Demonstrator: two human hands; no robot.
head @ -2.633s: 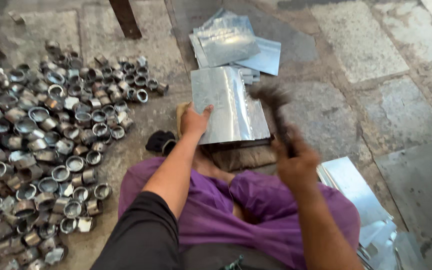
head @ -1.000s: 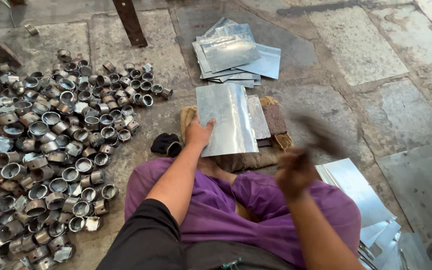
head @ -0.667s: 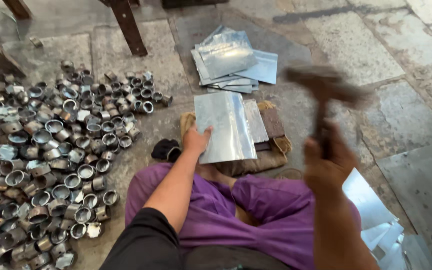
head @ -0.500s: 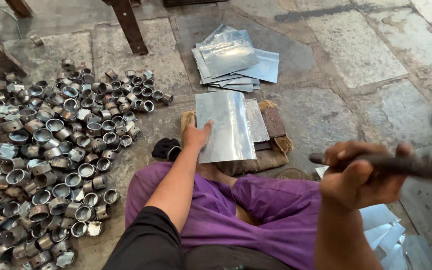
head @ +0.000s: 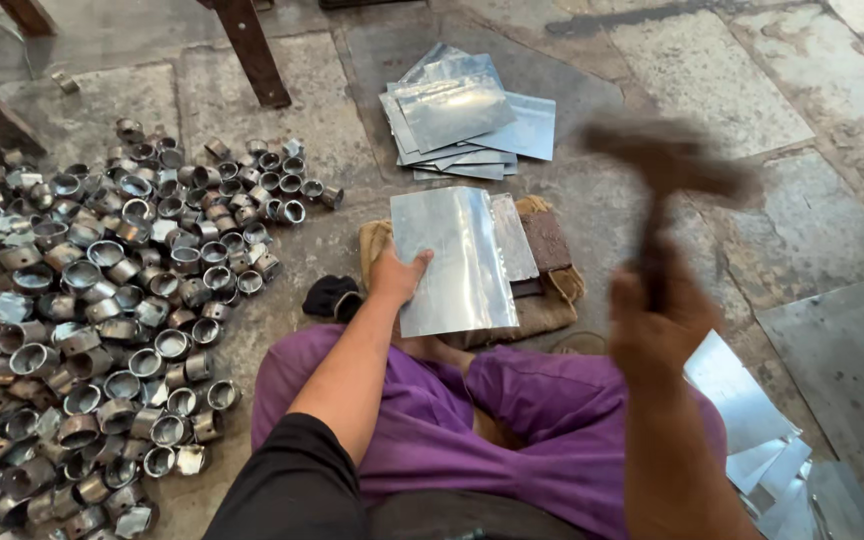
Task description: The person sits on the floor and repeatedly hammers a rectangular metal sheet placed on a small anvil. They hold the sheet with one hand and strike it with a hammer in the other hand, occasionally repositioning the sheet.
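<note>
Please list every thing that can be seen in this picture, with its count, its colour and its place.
Flat shiny metal sheet: one, silver, on the pad, under the left hand.
Brown cloth pad: one, on the floor, beneath that sheet.
Stack of metal sheets: several, silver, farther up the floor.
Short metal rings: very many, grey, heaped at left.
Cut sheets: a few, silver, lower right.
Wooden legs: brown, top left.
Hammer: one, dark, blurred, raised.
Purple trousers: on the person.
Left hand: pressing the sheet.
Right hand: gripping the hammer.
</note>
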